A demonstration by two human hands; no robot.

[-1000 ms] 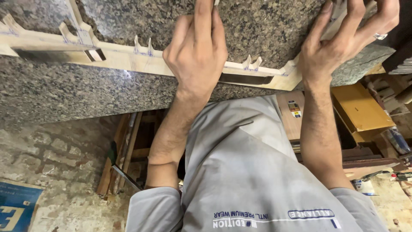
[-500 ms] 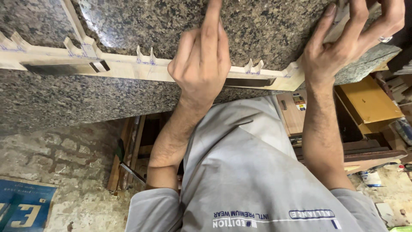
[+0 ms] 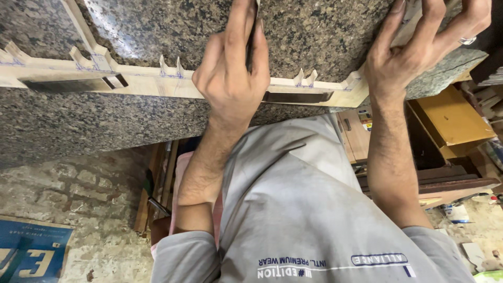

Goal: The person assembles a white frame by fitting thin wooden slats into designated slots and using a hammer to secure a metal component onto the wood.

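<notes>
Closest to the camera is the grey shirt [image 3: 314, 209], and both bare forearms reach away from it toward a speckled granite slab [image 3: 325, 31] that fills the far part of the view. On the slab lies a pale wooden frame rail [image 3: 157, 81], its long axis running side to side across the person's front, with small pointed notches cut along its far edge, dark slots in its face and blue marking lines. The left hand [image 3: 230, 78] sits right over the middle of this rail, knuckles up and fingers curled in, pinching a thin dark tool [image 3: 252, 39] that points away from the body onto the granite beyond the rail; whether it is a pencil or a blade cannot be told. The right hand [image 3: 419, 52], with a ring on one finger, lies open with fingers spread, palm and fingertips pressing down at the rail's right-hand end, where a second wooden piece seems to meet it at a corner. So the left hand is on the rail's middle, the right at its end, and the tool lies crosswise to the rail's length. Beyond the slab's edge lie a stone floor [image 3: 78, 199] and a yellow box [image 3: 450, 120]
</notes>
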